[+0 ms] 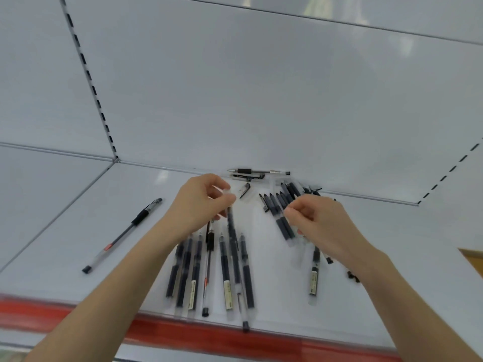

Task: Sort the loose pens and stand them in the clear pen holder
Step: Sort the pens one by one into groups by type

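Left hand (201,205) pinches 1 pen (232,231) by its top; right hand (321,226) curled, hold unclear. The loose pinch could drop it off the shelf (78,218).

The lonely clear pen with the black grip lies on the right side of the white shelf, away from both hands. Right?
Not quite. The head view shows the lone clear pen with the black grip on the left side of the white shelf, away from the left hand and right hand, which hold dark pens.

Approx. 20 pens (122,235), 2 hands (198,202)
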`<state>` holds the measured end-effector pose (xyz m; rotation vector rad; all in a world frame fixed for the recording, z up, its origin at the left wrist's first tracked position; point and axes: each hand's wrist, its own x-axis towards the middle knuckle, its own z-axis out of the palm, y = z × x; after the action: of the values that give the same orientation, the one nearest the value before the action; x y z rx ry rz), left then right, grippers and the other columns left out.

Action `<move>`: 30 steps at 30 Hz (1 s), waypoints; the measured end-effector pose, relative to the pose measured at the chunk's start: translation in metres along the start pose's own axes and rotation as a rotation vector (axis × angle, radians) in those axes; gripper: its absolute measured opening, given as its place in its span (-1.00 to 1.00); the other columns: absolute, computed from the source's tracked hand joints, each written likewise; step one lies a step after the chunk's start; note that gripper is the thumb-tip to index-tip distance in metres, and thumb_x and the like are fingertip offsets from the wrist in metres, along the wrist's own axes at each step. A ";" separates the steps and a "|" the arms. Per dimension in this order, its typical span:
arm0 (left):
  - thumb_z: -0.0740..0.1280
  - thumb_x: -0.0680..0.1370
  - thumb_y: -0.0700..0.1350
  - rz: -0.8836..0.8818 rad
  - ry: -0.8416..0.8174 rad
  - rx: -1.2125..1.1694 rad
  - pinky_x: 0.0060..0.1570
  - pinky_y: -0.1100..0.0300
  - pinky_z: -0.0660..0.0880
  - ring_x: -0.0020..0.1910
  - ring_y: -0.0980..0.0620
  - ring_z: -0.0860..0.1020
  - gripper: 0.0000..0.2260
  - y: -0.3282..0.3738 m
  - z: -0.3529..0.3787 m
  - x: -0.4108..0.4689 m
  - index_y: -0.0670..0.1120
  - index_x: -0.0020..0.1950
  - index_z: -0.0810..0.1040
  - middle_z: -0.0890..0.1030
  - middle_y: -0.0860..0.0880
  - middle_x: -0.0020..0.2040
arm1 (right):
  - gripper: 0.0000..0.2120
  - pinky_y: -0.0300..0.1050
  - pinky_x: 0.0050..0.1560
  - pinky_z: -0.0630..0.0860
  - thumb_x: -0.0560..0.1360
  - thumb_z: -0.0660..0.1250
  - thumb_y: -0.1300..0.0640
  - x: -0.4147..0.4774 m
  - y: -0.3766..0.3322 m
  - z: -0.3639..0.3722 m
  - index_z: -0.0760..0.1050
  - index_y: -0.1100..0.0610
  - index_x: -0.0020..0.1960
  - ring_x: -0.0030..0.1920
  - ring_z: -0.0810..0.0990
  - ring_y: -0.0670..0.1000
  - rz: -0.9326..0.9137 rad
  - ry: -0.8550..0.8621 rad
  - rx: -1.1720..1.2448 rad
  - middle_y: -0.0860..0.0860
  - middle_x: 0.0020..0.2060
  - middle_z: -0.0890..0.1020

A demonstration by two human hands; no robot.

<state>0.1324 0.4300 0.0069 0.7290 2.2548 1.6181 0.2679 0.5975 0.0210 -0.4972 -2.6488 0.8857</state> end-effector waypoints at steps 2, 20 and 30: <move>0.37 0.44 -0.15 0.009 -0.007 0.195 -0.32 0.26 0.54 -0.49 0.20 0.54 -0.96 -0.006 -0.003 0.001 -0.06 -0.15 0.53 0.65 0.01 -0.37 | -0.89 -0.13 -0.08 0.47 0.49 0.29 0.13 0.007 0.001 0.006 0.56 0.13 -0.15 -0.20 0.55 -0.01 -0.023 -0.020 -0.111 -0.02 -0.28 0.61; 0.37 0.46 -0.09 0.071 -0.052 0.581 -0.12 0.28 0.31 -0.16 0.07 0.44 -0.82 -0.019 -0.006 0.020 -0.11 0.03 0.58 0.49 0.03 -0.18 | -0.68 -0.14 -0.39 0.29 0.44 0.23 0.25 0.026 -0.004 0.028 0.28 0.21 -0.47 -0.49 0.27 0.00 0.078 -0.178 -0.307 0.11 -0.56 0.33; 0.31 0.50 -0.17 0.184 -0.126 0.640 -0.12 0.32 0.29 -0.12 0.07 0.42 -0.83 -0.006 0.023 0.053 -0.19 0.05 0.57 0.58 -0.08 -0.01 | -0.89 -0.47 -0.43 0.34 0.47 0.30 0.11 0.008 0.016 0.001 0.53 0.13 -0.19 -0.39 0.46 -0.07 0.139 -0.060 0.003 0.03 -0.38 0.59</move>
<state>0.0980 0.4764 -0.0027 1.1740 2.6814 0.8520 0.2641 0.6118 0.0113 -0.6709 -2.6927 0.9587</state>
